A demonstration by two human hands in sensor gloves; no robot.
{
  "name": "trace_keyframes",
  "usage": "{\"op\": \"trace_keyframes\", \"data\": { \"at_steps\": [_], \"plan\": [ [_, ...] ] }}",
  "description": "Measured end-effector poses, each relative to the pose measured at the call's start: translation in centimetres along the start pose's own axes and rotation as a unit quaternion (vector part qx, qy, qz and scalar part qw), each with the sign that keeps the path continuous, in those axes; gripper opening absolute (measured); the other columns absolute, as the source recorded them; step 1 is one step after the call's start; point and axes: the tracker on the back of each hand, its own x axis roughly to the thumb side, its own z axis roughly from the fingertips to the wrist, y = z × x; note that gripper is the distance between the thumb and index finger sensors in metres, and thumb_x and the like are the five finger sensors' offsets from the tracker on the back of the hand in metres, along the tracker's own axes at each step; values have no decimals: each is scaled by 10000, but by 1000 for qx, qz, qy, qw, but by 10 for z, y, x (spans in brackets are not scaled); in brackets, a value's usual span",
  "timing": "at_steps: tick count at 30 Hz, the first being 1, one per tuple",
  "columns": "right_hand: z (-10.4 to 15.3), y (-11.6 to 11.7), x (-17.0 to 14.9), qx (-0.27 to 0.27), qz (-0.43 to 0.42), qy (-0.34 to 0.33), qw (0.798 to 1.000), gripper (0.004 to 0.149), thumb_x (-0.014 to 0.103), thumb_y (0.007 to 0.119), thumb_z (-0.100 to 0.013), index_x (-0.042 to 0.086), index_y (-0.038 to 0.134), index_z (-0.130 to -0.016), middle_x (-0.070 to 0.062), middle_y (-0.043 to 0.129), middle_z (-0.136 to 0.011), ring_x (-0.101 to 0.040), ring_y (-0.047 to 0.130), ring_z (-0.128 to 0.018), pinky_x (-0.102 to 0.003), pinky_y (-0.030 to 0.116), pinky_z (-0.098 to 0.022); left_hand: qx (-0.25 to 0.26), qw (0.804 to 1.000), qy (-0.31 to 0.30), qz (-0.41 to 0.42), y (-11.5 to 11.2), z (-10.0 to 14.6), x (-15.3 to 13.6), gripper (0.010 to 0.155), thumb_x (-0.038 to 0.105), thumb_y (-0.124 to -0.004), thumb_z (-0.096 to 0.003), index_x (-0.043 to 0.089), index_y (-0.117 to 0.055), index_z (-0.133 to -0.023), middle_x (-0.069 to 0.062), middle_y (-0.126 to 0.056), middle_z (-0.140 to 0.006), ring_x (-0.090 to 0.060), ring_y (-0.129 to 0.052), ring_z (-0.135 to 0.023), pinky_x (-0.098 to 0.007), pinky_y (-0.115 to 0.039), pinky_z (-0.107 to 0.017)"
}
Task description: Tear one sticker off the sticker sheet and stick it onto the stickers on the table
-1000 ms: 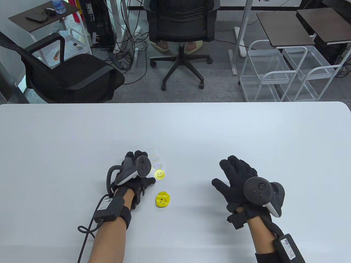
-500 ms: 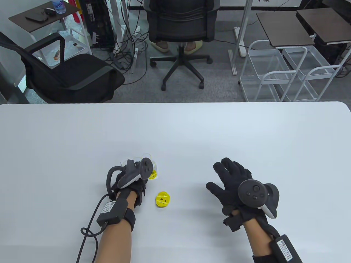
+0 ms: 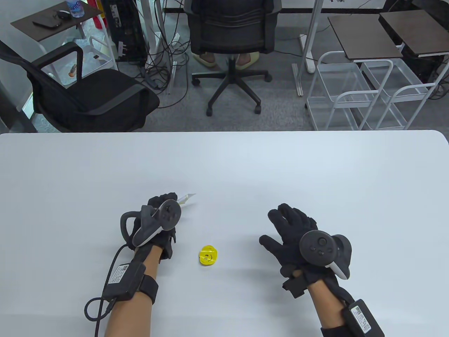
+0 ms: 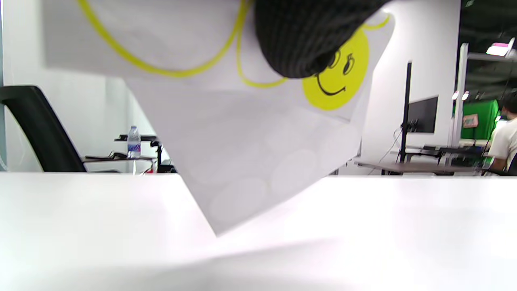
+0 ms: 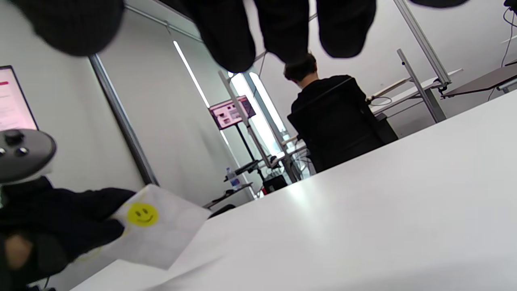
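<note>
My left hand [image 3: 159,210] grips the white sticker sheet [image 3: 186,199] and holds it raised off the table, edge-on to the table view. In the left wrist view the sheet [image 4: 250,153] shows one yellow smiley sticker [image 4: 343,76] and empty yellow outlines, with a gloved finger [image 4: 303,36] on it. The sheet also shows in the right wrist view [image 5: 161,238]. A pile of yellow smiley stickers [image 3: 208,255] lies on the table [image 3: 245,168] between the hands. My right hand [image 3: 291,228] hovers open and empty to the right of the pile.
Beyond the table's far edge stand two black office chairs [image 3: 87,91], a white wire cart [image 3: 364,91] and side tables. A person sits in the far chair [image 3: 229,28].
My left hand has picked the sticker sheet up from the table and moved left with it. My right hand has drifted left toward the sticker pile.
</note>
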Motion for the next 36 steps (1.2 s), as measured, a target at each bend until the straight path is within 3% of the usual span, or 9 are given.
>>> {"op": "trace_keyframes", "data": {
  "at_steps": [11, 19, 28, 31, 36],
  "plan": [
    [-2, 9, -3, 5, 6, 22, 1000, 830, 651, 641, -455, 97, 615, -1073, -272, 602, -1119, -585, 634, -923, -786, 477, -590, 124, 986, -67, 87, 43, 37, 11, 576, 220, -740, -485, 224, -604, -1045, -45, -744, -1087, -346, -760, -1018, -476, -741, -713],
    [-4, 23, -1, 20, -58, 18, 998, 851, 695, 641, -441, 79, 644, -1029, -224, 712, -986, -440, 773, -741, -674, 581, -530, 147, 967, -155, 142, 56, 70, 38, 586, 221, -739, -487, 224, -593, -1055, -47, -730, -1100, -345, -745, -1031, -471, -735, -722],
    [-2, 30, 19, 28, -218, -27, 975, 782, 676, 725, -440, 62, 728, -924, -131, 857, -715, -253, 850, -431, -542, 718, -380, 120, 949, -228, 183, 49, 91, 64, 602, 220, -739, -485, 197, -574, -1063, -76, -716, -1103, -362, -735, -1026, -477, -736, -712],
    [0, 32, 27, 18, -218, -48, 975, 779, 666, 769, -432, 81, 702, -942, -102, 836, -714, -225, 833, -433, -487, 741, -338, 113, 942, -231, 214, 47, 94, 69, 604, 223, -739, -486, 192, -569, -1065, -79, -711, -1105, -364, -736, -1024, -474, -739, -710],
    [3, 29, 38, -27, -209, -80, 974, 662, 530, 845, -450, 110, 703, -942, -71, 834, -698, -195, 833, -415, -456, 761, -311, 82, 929, -224, 281, 37, 95, 70, 612, 219, -728, -493, 172, -543, -1074, -102, -684, -1114, -380, -712, -1029, -476, -732, -712]
  ]
}}
